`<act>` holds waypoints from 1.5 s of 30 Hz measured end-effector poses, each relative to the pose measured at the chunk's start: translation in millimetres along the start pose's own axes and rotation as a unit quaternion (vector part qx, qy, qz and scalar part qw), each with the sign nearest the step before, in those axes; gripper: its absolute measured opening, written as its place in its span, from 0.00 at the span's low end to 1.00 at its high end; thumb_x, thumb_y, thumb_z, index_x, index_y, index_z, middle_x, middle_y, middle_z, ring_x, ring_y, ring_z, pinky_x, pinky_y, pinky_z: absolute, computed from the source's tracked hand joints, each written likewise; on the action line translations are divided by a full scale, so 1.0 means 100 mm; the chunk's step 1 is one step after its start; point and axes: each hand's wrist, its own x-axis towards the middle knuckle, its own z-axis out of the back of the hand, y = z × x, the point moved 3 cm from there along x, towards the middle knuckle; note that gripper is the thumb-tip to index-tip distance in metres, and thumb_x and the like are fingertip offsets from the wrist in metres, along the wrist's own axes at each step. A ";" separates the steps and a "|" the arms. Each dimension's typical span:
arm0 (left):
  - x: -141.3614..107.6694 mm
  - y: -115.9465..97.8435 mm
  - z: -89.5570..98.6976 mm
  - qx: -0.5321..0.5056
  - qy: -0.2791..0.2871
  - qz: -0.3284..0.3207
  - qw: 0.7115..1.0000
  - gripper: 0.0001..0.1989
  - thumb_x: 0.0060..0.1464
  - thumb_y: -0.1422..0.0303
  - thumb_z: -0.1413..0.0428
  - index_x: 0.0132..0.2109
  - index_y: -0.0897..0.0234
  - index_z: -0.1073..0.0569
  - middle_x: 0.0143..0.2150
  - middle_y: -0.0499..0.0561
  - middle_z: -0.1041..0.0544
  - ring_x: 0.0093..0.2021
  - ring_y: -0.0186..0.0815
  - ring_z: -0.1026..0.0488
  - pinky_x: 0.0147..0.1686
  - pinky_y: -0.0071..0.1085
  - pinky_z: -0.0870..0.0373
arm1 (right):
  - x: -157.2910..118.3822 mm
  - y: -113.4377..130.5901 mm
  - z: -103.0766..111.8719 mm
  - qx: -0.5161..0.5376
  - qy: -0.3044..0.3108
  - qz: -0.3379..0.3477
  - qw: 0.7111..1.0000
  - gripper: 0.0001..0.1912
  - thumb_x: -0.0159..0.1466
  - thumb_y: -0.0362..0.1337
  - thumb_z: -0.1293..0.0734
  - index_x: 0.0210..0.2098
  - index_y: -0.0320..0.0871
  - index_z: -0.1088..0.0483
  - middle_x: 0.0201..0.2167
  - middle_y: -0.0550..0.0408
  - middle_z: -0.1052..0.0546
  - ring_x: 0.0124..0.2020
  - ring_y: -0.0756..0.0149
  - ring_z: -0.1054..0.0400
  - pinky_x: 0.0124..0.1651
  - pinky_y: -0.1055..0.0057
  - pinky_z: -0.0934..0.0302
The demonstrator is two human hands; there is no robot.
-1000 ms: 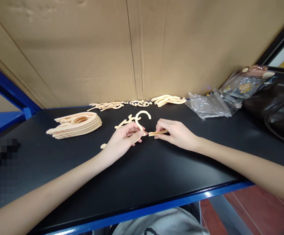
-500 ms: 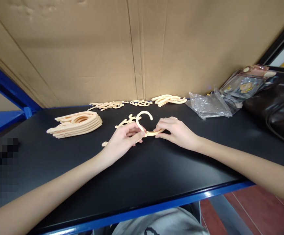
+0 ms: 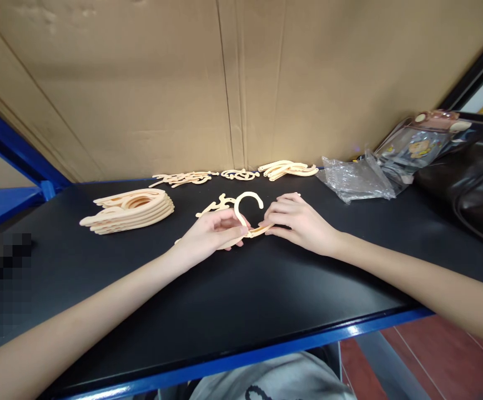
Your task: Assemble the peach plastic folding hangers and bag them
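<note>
Between my hands, above the black table, is a cream plastic hanger [image 3: 247, 199] with its curved hook pointing up. My left hand [image 3: 208, 232] is closed on the hanger's left arm just below the hook, thumb in front. On the other side, my right hand [image 3: 297, 223] pinches the right arm of the hanger, and its far end is hidden by the fingers. Just behind my left hand lie loose cream pieces [image 3: 214, 206] on the table.
A stack of cream hangers [image 3: 131, 211] sits at the left. Along the cardboard wall are cream parts [image 3: 183, 178], curved pieces [image 3: 240, 175] and longer arms [image 3: 287, 169]. Clear plastic bags [image 3: 356, 178] and a dark leather bag [image 3: 470, 178] lie at the right of the black table [image 3: 233, 316].
The hook has shifted slightly right and down, and the hanger has tilted a little. My right hand's fingers have moved slightly; both hands keep their hold.
</note>
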 end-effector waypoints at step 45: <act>-0.02 0.07 0.04 0.035 0.097 0.043 0.994 0.10 0.53 0.62 0.41 0.39 0.64 0.28 0.31 0.46 0.26 0.31 0.28 0.31 0.28 0.20 0.37 | -0.05 0.10 0.00 -0.034 -0.087 0.108 0.990 0.11 0.68 0.36 0.41 0.41 0.43 0.26 0.34 0.55 0.24 0.37 0.68 0.34 0.54 0.62 0.46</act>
